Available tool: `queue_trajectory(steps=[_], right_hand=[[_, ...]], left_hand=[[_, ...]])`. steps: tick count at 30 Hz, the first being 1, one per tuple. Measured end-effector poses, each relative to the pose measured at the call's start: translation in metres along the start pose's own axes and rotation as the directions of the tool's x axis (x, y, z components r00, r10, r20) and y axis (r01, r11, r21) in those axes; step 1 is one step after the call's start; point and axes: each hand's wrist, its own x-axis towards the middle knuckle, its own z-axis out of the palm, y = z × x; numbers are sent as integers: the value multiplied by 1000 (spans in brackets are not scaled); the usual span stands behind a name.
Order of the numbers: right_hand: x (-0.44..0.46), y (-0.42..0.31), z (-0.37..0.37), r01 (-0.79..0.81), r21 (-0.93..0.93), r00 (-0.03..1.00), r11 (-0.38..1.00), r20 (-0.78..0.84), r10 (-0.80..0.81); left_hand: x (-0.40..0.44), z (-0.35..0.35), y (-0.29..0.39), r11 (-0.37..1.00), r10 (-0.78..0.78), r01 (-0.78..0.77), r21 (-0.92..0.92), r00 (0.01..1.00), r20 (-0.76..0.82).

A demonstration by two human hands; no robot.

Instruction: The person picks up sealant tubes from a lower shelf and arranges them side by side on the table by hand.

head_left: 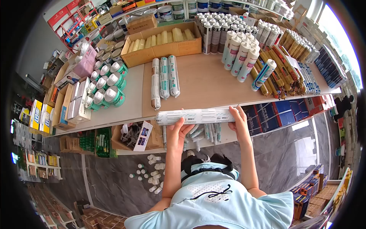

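Well, a long white tube (206, 115) is held lengthwise on the person's side of the three lying tubes (164, 78) on the counter (198, 76). The left hand (177, 131)'s fingers grasp it left of its middle, the right hand (239, 119)'s its right end. Beyond those three tubes sits an open carton (164, 53); to their left, green tins (119, 97); to their right, upright cartridges (248, 65).

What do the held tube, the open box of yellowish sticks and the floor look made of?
Held tube: probably plastic or foil film, smooth with slight sheen; print covers its rounded body. Open box: likely cardboard, matte, judging by its plain tan walls. Floor: polished stone or glossy tile, unclear which; it shows pale veining and bright reflections.
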Motion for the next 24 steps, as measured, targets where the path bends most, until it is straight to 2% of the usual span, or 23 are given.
queue_trajectory(steps=[3, 5, 6, 7, 9, 10, 11, 13, 14, 15, 17, 18, 19, 21, 22, 23, 24], right_hand=[[10, 14, 7, -92, 90, 995, 992, -30, 95], [16, 32, 7, -176, 195, 983, 965, -13, 182], [20, 44, 6, -209, 262, 977, 942, 13, 213], [25, 54, 5, -284, 323, 957, 903, 32, 290], [34, 64, 8, -421, 425, 904, 801, 125, 409], [37, 65, 11, -443, 428, 896, 788, 189, 401], [40, 67, 14, -457, 417, 890, 786, 205, 408], [47, 69, 18, -577, 405, 817, 710, 276, 506], [46, 69, 16, -575, 357, 812, 736, 359, 460], [44, 68, 13, -549, 297, 821, 781, 365, 438], [37, 41, 12, -565, 160, 801, 809, 340, 492], [42, 39, 1, -565, 21, 749, 825, 432, 503], [45, 41, -3, -567, 13, 744, 824, 437, 505], [48, 43, -8, -442, -105, 770, 891, 465, 437], [58, 47, -17, -380, -231, 751, 895, 487, 445], [65, 54, -18, -373, -234, 752, 898, 491, 440], [70, 59, -15, -264, -279, 824, 923, 432, 366]], left_hand=[[7, 0, 14, 996, -78, 80, 46, 996, -35], [7, 2, 17, 978, 25, -30, 207, 999, 28], [9, -3, 19, 945, 20, -46, 324, 996, 83], [12, -1, 19, 945, 33, -57, 322, 996, 79], [14, 2, 15, 866, 205, -270, 421, 960, 193], [18, 0, 14, 804, 202, -295, 517, 952, 229], [22, -1, 7, 801, 214, -296, 520, 954, 213], [35, 6, -5, 852, 262, -380, 360, 905, 334], [35, 3, -1, 713, 168, -373, 594, 913, 371], [39, 4, -15, 902, 128, -255, 349, 929, 349], [41, 10, -20, 916, 194, -292, 275, 923, 334], [42, 14, -23, 914, 269, -336, 228, 921, 282], [44, 15, -24, 912, 275, -340, 228, 921, 275], [49, 23, -19, 783, 426, -452, 428, 890, 162], [53, 33, -19, 811, 470, -465, 356, 879, 78], [54, 44, -16, 837, 436, -404, 369, 900, -2], [59, 53, -12, 822, 424, -365, 437, 904, -43]])
